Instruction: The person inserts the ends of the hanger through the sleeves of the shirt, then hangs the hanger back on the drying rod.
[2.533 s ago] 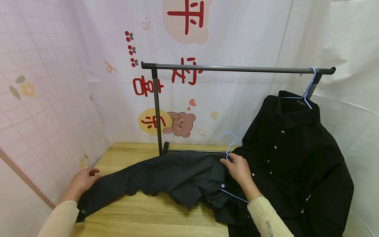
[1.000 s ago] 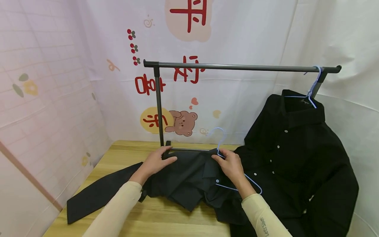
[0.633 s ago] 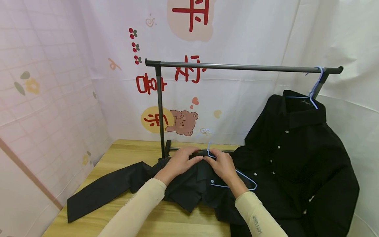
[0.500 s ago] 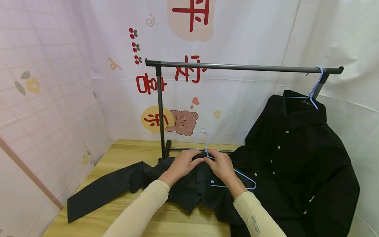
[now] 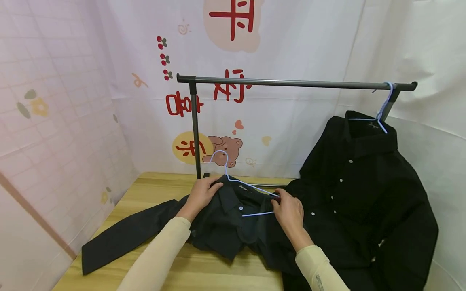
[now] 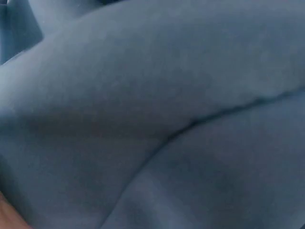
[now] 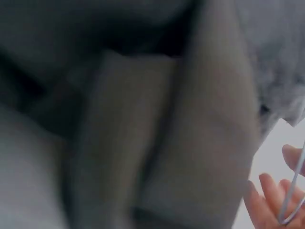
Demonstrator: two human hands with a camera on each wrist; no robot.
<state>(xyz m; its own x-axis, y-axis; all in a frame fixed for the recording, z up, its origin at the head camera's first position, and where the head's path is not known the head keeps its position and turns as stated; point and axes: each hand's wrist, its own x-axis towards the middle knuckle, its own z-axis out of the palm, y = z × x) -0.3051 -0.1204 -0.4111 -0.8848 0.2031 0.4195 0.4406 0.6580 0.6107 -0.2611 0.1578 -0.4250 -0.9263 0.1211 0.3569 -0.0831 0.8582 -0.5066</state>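
In the head view, a dark shirt (image 5: 218, 226) lies across the wooden table, one sleeve (image 5: 120, 238) stretched to the left. A light-blue wire hanger (image 5: 255, 186) sits partly inside it, its left arm hidden in the cloth and its hook up by the collar. My left hand (image 5: 200, 198) pinches the shirt beside the collar. Over on the right, my right hand (image 5: 291, 212) grips the hanger's uncovered right end. The right wrist view shows that hand's fingers (image 7: 269, 195) around the wire corner (image 7: 286, 217). Dark cloth (image 6: 167, 71) fills the left wrist view.
A dark metal clothes rack (image 5: 291, 83) stands at the back. A black shirt (image 5: 367, 182) hangs on a blue hanger (image 5: 385, 106) at its right end, draping down beside my right arm. Printed curtains (image 5: 298, 48) enclose the table (image 5: 167, 182).
The left hand has gone from the sleeve's cuff to the collar. The right hand has slid from the hanger's neck to its right end. Hook and collar have shifted left.
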